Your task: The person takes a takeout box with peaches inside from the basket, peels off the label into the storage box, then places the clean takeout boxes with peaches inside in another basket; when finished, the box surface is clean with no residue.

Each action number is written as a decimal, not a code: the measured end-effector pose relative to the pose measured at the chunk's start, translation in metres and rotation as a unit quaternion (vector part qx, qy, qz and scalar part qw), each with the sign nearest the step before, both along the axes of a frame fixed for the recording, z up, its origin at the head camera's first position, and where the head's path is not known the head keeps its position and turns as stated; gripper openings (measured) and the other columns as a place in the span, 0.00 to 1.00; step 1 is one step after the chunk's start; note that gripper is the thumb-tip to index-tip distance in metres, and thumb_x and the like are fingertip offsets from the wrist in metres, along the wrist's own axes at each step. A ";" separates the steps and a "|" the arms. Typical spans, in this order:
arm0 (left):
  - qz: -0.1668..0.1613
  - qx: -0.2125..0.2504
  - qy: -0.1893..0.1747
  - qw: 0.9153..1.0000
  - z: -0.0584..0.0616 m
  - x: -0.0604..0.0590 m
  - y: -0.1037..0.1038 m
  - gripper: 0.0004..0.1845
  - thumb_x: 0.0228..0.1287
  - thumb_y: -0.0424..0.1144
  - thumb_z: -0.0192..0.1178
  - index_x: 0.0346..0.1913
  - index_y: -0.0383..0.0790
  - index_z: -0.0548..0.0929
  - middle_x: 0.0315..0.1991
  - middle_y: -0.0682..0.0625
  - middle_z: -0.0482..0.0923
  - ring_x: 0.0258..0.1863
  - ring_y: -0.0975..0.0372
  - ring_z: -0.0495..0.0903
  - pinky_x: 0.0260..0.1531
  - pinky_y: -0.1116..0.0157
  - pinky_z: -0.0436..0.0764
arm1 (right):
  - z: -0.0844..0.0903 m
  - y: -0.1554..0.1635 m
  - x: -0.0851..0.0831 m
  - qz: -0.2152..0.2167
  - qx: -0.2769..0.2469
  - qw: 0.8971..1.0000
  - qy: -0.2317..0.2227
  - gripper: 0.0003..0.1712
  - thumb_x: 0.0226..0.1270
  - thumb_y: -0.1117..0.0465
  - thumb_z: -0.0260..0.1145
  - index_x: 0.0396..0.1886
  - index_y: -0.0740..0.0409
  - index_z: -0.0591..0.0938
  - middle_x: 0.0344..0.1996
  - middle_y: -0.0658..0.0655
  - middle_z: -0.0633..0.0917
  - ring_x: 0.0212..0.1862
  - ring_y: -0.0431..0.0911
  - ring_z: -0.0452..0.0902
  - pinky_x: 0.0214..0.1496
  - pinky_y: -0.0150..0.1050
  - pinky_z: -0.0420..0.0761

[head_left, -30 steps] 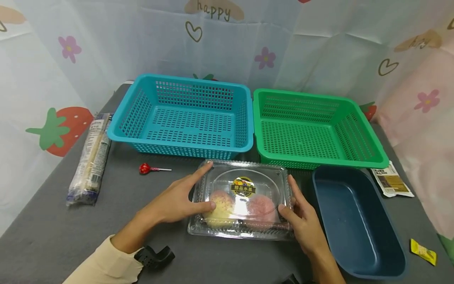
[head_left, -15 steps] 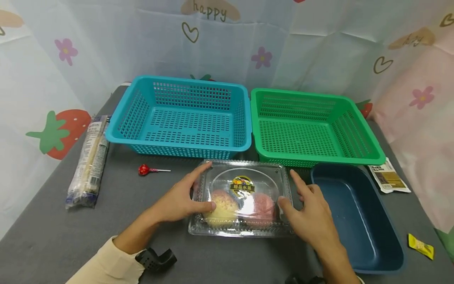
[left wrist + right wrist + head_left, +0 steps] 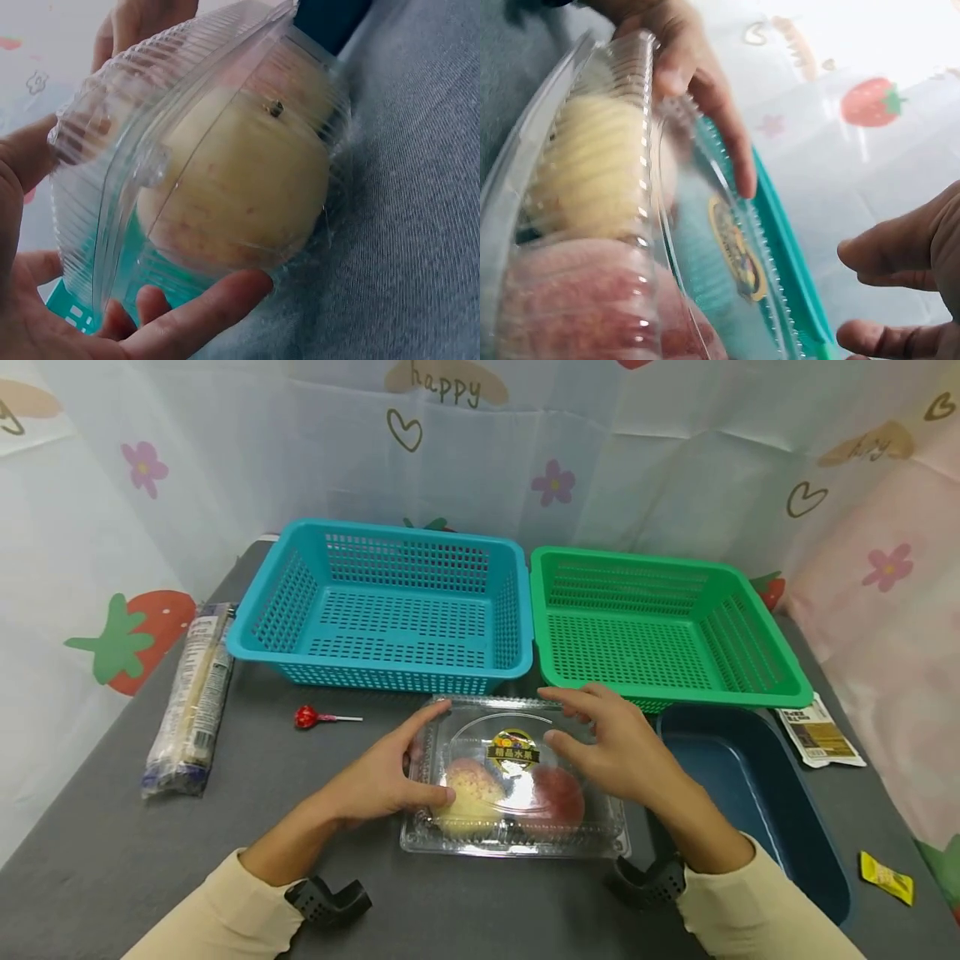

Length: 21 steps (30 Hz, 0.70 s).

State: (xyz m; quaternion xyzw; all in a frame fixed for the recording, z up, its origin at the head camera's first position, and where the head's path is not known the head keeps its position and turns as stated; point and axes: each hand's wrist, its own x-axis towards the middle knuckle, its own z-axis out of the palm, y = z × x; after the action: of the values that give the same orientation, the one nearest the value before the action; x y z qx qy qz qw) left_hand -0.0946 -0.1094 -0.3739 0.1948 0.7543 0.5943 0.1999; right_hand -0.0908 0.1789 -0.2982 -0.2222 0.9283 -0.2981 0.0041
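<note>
A clear plastic fruit box (image 3: 480,843) with a ridged lid and a dark label (image 3: 513,750) lies on the grey table. Inside are a yellow round fruit (image 3: 468,800) and a reddish one (image 3: 557,802). My left hand (image 3: 382,777) holds the box's left end, thumb on the lid; the left wrist view shows other fingers along the side. Over the lid's back right part hovers my right hand (image 3: 611,739), thumb and fingers spread. The right wrist view shows these right fingers (image 3: 885,247) apart from the box.
Behind the box stand a blue basket (image 3: 390,664) and a green basket (image 3: 675,693). A dark blue bin (image 3: 813,827) is at the right, partly behind my right arm. Around lie a lollipop (image 3: 307,717), a long plastic packet (image 3: 191,702), a white-and-brown packet (image 3: 817,735) and a yellow sweet (image 3: 887,878).
My right hand has left the box's right end and moved up and left over the lid's back part. The left hand and the box stay in place.
</note>
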 end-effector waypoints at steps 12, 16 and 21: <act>-0.009 0.024 -0.046 0.999 0.001 -0.001 -0.002 0.57 0.49 0.35 0.75 0.77 0.55 0.49 0.51 0.32 0.64 0.41 0.49 0.76 0.35 0.55 0.81 | -0.011 -0.023 -0.019 0.055 0.047 0.995 -0.073 0.23 0.65 0.59 0.67 0.61 0.54 0.79 0.38 0.53 0.77 0.28 0.44 0.67 0.29 0.41 0.70; -0.004 0.025 -0.049 0.998 0.000 -0.001 -0.002 0.57 0.48 0.34 0.76 0.77 0.55 0.51 0.45 0.34 0.62 0.36 0.51 0.76 0.29 0.56 0.81 | -0.013 -0.027 -0.019 0.054 0.050 0.995 -0.070 0.22 0.64 0.60 0.67 0.59 0.56 0.81 0.35 0.50 0.78 0.25 0.43 0.67 0.28 0.40 0.69; 0.004 0.011 -0.028 1.000 -0.002 -0.001 -0.003 0.57 0.45 0.33 0.76 0.76 0.53 0.53 0.37 0.40 0.60 0.27 0.57 0.66 0.21 0.64 0.74 | -0.014 -0.031 -0.020 0.025 0.050 0.995 -0.087 0.14 0.65 0.60 0.67 0.50 0.54 0.85 0.34 0.47 0.81 0.30 0.41 0.73 0.33 0.41 0.74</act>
State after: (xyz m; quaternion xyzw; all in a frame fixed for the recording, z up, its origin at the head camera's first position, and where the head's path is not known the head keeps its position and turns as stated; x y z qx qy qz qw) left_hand -0.0956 -0.1122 -0.3758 0.1777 0.7426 0.6084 0.2164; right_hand -0.1106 0.1480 -0.3119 -0.2184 0.9323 -0.2690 0.1039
